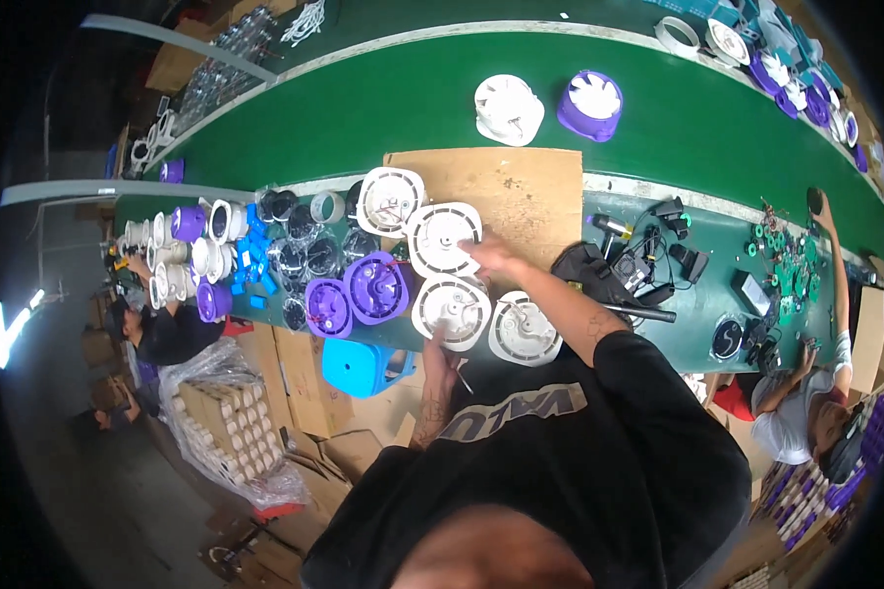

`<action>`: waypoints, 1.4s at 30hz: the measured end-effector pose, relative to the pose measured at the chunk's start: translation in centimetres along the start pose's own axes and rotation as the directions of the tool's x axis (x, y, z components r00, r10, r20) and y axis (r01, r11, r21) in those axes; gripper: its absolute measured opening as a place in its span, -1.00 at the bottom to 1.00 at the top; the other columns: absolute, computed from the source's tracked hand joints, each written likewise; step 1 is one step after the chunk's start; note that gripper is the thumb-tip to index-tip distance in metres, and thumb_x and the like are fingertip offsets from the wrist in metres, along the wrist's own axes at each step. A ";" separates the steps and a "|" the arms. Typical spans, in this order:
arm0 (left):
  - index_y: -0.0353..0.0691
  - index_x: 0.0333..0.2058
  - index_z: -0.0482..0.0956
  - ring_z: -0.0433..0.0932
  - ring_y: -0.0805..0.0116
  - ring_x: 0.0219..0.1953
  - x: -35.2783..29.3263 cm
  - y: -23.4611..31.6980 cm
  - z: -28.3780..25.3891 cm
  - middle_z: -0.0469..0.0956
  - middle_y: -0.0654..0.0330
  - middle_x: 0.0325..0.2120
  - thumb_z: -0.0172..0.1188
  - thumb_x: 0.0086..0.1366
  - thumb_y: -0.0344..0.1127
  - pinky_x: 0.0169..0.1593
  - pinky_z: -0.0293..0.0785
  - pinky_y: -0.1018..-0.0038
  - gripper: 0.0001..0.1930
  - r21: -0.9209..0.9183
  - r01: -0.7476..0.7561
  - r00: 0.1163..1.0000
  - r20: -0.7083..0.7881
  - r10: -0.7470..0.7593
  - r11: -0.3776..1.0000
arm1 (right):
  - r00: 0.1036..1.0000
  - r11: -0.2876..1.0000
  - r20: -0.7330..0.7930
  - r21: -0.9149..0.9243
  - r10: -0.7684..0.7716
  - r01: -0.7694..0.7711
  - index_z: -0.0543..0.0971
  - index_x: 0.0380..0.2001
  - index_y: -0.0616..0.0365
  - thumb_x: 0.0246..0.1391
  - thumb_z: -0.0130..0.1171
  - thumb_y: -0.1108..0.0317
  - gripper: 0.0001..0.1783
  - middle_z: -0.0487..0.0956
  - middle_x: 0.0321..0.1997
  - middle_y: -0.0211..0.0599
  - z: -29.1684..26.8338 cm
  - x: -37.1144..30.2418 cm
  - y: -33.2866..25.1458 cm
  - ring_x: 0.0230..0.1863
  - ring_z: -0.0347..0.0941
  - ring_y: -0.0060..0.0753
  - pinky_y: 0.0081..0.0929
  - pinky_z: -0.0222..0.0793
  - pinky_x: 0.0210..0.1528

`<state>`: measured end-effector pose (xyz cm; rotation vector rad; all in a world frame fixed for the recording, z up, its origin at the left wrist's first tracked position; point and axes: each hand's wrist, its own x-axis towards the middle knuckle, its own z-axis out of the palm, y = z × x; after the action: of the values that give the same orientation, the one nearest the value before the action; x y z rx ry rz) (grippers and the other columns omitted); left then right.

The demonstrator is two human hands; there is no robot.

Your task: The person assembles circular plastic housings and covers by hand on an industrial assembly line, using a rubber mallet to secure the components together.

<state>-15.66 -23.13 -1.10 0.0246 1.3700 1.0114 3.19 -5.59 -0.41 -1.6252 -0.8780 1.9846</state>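
My right hand (pixel 493 256) grips the right rim of a white round fan housing (pixel 440 228), its fingers partly over the housing's open face. Nearer to me, my left hand (pixel 439 359) is at the lower edge of another white housing (pixel 460 306); its fingers are closed on that rim and partly hidden. A third white housing (pixel 526 332) lies beside it, under my right forearm. Farther off is a white housing (pixel 391 199) with wires inside. Two purple housings (pixel 377 286) (pixel 328 310) sit to the left.
A cardboard sheet (pixel 535 187) lies ahead on the bench. White and purple fan units (pixel 508 113) (pixel 591 106) stand on the green belt. Black wrapped parts (pixel 290 258) and blue pieces (pixel 254 257) lie left; a power screwdriver (pixel 611 227) and cables right. Co-workers (pixel 177 334) (pixel 805 412) flank me.
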 end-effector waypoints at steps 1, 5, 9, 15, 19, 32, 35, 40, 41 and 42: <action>-0.17 -0.04 0.36 0.40 0.55 -0.64 -0.4 0.4 0.2 0.51 0.21 -0.34 0.17 0.25 -0.17 -0.78 0.02 0.66 -0.63 0.108 0.058 0.998 -0.027 -0.055 0.993 | 0.991 0.985 0.079 -0.128 -0.104 0.113 0.23 0.23 0.22 0.10 0.16 -0.03 -0.24 0.45 0.10 0.01 -1.9 1.8 1.8 0.06 0.44 -0.13 -0.20 0.58 -0.19; -0.27 -0.19 0.54 0.22 0.66 -0.79 -5.4 2.4 -1.8 0.61 0.20 -0.41 0.28 0.18 -0.13 -0.75 0.01 0.63 -0.65 0.521 0.157 0.984 -0.150 -0.091 0.839 | 0.978 0.988 -0.138 -0.044 -0.155 0.150 0.58 -0.13 0.15 0.06 0.03 -0.30 -0.31 0.60 -0.38 -0.24 -13.5 1.6 1.0 -0.39 0.54 -0.41 -0.41 0.52 -0.44; -0.30 -0.23 0.55 0.35 0.59 -0.67 -8.7 7.5 -0.4 0.61 0.09 -0.36 0.18 0.21 -0.27 -0.64 0.16 0.61 -0.77 0.671 0.065 0.992 -0.122 0.024 0.739 | 0.714 0.956 -0.696 0.159 -0.068 0.246 0.57 -0.19 0.28 0.17 -0.02 -0.18 -0.36 0.63 -0.36 -0.18 -31.5 1.4 -2.2 -0.45 0.54 -0.35 -0.36 0.48 -0.48; -0.30 0.19 0.29 0.53 0.42 -0.11 3.9 9.9 29.6 0.45 0.15 0.04 0.21 0.10 -0.20 -0.35 0.32 0.57 -0.34 0.752 -0.324 0.880 0.463 -0.110 0.574 | 0.650 0.971 -0.747 0.028 -0.137 0.236 0.43 0.08 0.29 0.22 -0.15 -0.19 -0.29 0.43 0.13 0.07 -41.5 7.9 -4.9 0.18 0.31 -0.05 -0.29 0.19 0.19; -0.37 0.12 0.24 0.49 0.28 0.04 16.2 4.2 44.1 0.38 0.05 0.05 0.07 0.11 -0.47 -0.65 0.06 0.64 -0.45 0.677 -0.131 0.867 0.433 -0.247 0.725 | 0.742 0.983 -0.650 -0.171 -0.164 0.068 0.38 0.16 0.25 0.27 -0.22 -0.10 -0.33 0.36 0.22 0.13 -43.1 12.6 -4.1 0.30 0.20 0.08 -0.28 0.06 0.33; -0.36 0.00 0.25 0.51 0.07 0.05 17.1 0.7 45.2 0.39 0.04 -0.08 -0.06 0.04 -0.57 -0.70 0.04 0.64 -0.53 0.513 -0.083 0.763 0.584 -0.277 0.854 | 0.862 0.474 -0.333 0.730 -0.382 0.492 0.22 0.20 0.34 -0.04 0.36 0.26 -0.19 0.40 0.16 -0.04 -40.8 2.1 -1.1 0.16 0.34 -0.20 -0.21 0.25 0.23; -0.31 0.05 0.28 0.54 0.38 -0.23 13.3 3.4 42.7 0.46 0.13 -0.13 -0.04 0.01 -0.57 -0.69 0.01 0.67 -0.48 0.584 -0.025 0.775 0.524 -0.353 0.811 | 0.893 0.449 -0.249 0.794 -0.375 0.409 0.24 0.23 0.27 -0.13 0.38 0.35 -0.16 0.40 0.17 -0.10 -37.7 -1.9 -0.2 0.18 0.33 -0.18 -0.23 0.21 0.28; -0.35 0.02 0.38 0.48 0.53 -0.48 10.7 8.3 37.3 0.56 0.12 -0.29 0.01 0.01 -0.55 -0.69 0.13 0.67 -0.50 0.909 -0.156 0.882 0.304 -0.361 0.386 | 0.759 0.680 -0.208 0.345 -0.617 0.647 0.26 0.25 0.13 -0.40 0.42 0.49 0.00 0.38 0.19 -0.20 -28.3 -7.2 -3.0 0.22 0.29 -0.20 -0.26 0.15 0.31; -0.36 0.04 0.39 0.54 0.46 -0.39 11.9 9.5 34.0 0.56 0.07 -0.21 0.01 0.01 -0.56 -0.68 0.19 0.66 -0.48 0.851 -0.237 0.874 0.397 -0.279 0.468 | 0.720 0.703 -0.160 0.159 -0.675 0.693 0.25 0.26 0.10 -0.39 0.42 0.46 0.01 0.39 0.16 -0.17 -25.5 -8.4 -3.5 0.20 0.30 -0.16 -0.23 0.14 0.30; -0.37 0.06 0.39 0.61 0.39 -0.30 13.2 10.7 30.9 0.56 0.02 -0.13 0.00 0.01 -0.57 -0.66 0.24 0.65 -0.47 0.781 -0.319 0.855 0.482 -0.193 0.537 | 0.683 0.689 -0.106 -0.033 -0.723 0.724 0.24 0.26 0.06 -0.39 0.43 0.44 0.01 0.40 0.13 -0.15 -22.8 -9.5 -3.7 0.18 0.31 -0.11 -0.21 0.13 0.29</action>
<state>1.36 7.50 2.67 1.0455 1.2155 0.2341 27.21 -4.78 6.33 -1.0905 -1.2223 1.3098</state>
